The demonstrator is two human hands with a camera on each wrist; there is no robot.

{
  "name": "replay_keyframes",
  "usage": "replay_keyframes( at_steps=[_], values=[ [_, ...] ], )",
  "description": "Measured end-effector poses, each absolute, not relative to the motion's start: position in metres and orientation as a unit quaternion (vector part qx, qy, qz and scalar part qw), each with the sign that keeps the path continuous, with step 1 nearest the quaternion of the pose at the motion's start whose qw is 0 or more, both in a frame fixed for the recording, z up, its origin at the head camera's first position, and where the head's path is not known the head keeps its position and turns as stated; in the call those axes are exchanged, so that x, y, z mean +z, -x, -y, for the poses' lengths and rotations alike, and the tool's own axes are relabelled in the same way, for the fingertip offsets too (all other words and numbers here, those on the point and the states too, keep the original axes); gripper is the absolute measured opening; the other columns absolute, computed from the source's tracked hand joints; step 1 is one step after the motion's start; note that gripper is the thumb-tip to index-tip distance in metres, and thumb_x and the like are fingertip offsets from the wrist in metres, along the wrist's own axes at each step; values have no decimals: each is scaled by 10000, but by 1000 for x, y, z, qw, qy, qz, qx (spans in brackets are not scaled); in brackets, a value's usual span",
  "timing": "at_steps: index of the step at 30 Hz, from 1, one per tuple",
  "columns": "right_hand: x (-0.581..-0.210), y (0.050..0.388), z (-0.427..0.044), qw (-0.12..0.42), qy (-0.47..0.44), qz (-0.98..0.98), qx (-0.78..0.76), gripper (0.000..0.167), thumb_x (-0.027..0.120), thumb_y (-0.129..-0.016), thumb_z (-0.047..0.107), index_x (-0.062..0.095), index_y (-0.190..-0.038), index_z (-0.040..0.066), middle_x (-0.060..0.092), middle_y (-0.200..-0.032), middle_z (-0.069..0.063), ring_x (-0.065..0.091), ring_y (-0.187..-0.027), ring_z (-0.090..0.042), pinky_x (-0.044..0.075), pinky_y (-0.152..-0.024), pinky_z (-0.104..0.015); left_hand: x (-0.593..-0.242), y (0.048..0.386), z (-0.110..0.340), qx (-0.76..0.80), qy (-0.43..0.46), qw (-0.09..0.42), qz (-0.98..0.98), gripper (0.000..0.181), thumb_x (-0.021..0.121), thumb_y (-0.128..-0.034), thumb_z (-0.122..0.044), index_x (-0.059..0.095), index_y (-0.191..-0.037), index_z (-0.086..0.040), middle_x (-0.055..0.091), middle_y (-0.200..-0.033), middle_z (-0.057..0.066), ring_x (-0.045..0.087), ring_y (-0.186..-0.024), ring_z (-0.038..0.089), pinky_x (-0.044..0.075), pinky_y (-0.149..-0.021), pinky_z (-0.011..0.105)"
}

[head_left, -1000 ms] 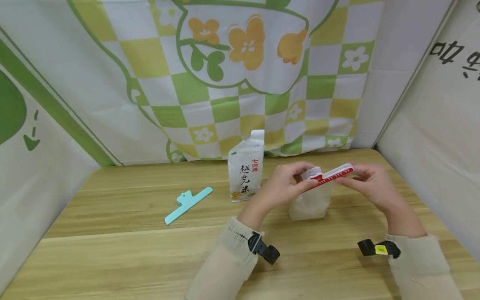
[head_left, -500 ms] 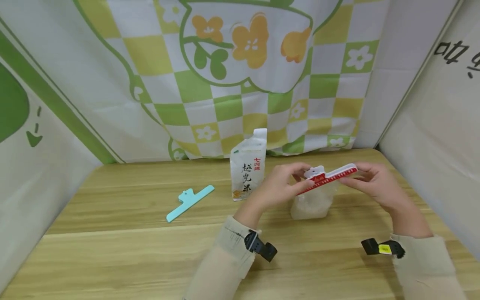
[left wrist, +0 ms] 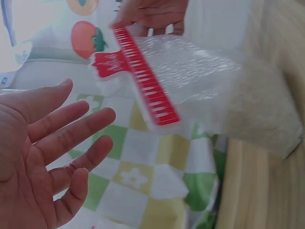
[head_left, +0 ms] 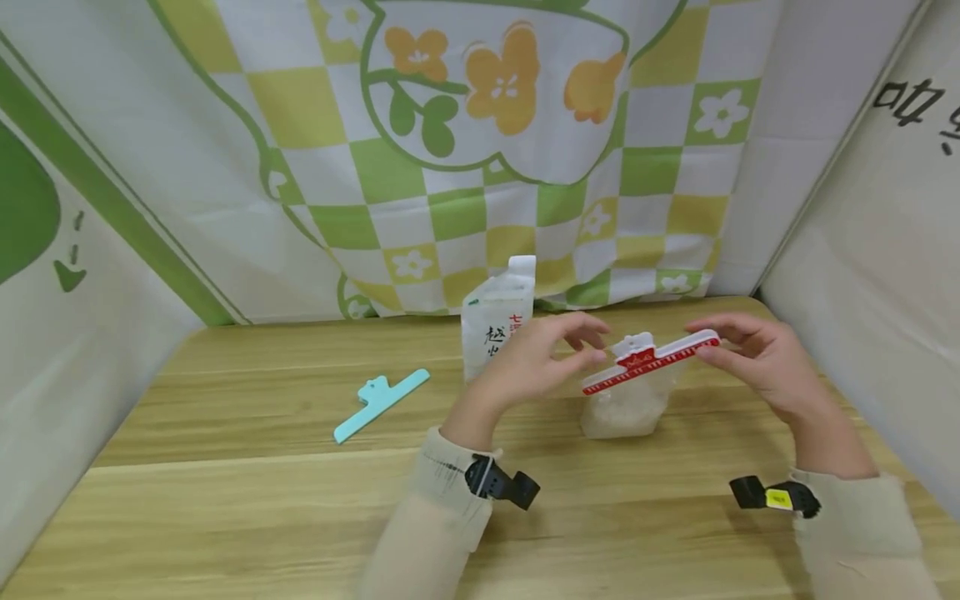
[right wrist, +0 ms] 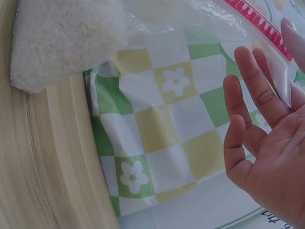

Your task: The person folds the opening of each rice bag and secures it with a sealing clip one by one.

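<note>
A red-and-white bag clip (head_left: 651, 362) lies slanted across the top of a clear plastic bag of rice (head_left: 626, 410), which stands on the table. My right hand (head_left: 765, 367) pinches the clip's right end between thumb and index finger. Its other fingers are spread in the right wrist view, beside a loose corner of the bag (right wrist: 283, 86). Left of the clip, my left hand (head_left: 528, 358) is apart from it, fingers loosely bent and holding nothing. In the left wrist view, the clip (left wrist: 147, 78) spans the bag's mouth (left wrist: 167, 62).
A white paper rice bag (head_left: 498, 300) with printed writing stands at the back, partly hidden by my left hand. A light-blue bag clip (head_left: 381, 405) lies on the wooden table (head_left: 225, 500) to the left. Behind hangs a green-and-yellow checked cloth (head_left: 453, 217).
My left hand has let go of the red-and-white clip and drawn back to the left. My right hand has slid slightly outward along the clip's right end. The rice bag stays in place.
</note>
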State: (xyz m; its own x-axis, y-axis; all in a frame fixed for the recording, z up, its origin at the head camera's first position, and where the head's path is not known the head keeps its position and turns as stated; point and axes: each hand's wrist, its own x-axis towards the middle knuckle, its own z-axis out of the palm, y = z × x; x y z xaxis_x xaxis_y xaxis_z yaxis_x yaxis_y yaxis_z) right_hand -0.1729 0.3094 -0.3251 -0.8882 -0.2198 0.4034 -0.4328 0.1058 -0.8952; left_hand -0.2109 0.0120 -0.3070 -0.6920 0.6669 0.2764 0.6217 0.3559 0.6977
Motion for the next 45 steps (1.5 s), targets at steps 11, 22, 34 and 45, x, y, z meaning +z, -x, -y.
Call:
replay_keyframes(
  at_steps=[11,22,34,45],
  values=[
    [-320,169,-295,147,-215,711,653,249,598,-880,-181,686,-1090,-81,750,-1022,30,675,-958,-51,527,-827,-142,-287,206,31,440,-362,-22,-822,258,619,-994,-245,661,-1238,-175,705,-1099,-44,612,-991,60,494,-759,276],
    [-303,163,-285,262,-192,807,492,258,664,-850,-146,662,-1102,-96,691,-1038,166,603,-1089,-13,398,-1020,-103,-279,209,80,507,-280,-115,-807,285,664,-965,-222,672,-1234,-127,709,-1176,-16,603,-1048,112,522,-738,324],
    [-279,167,-257,308,-192,791,493,308,698,-837,-123,704,-1129,-27,691,-1055,71,595,-1076,-63,414,-1039,-126,-287,221,102,558,-230,-142,-785,310,667,-961,-189,659,-1260,-110,652,-1297,41,596,-1150,216,506,-684,226],
    [-262,174,-219,277,-175,794,513,288,709,-885,-11,719,-1156,86,681,-1098,93,598,-1052,-91,470,-935,-115,-301,235,106,585,-186,-109,-782,407,681,-947,-189,594,-1340,-129,638,-1324,64,578,-1217,291,532,-882,385]
  ],
)
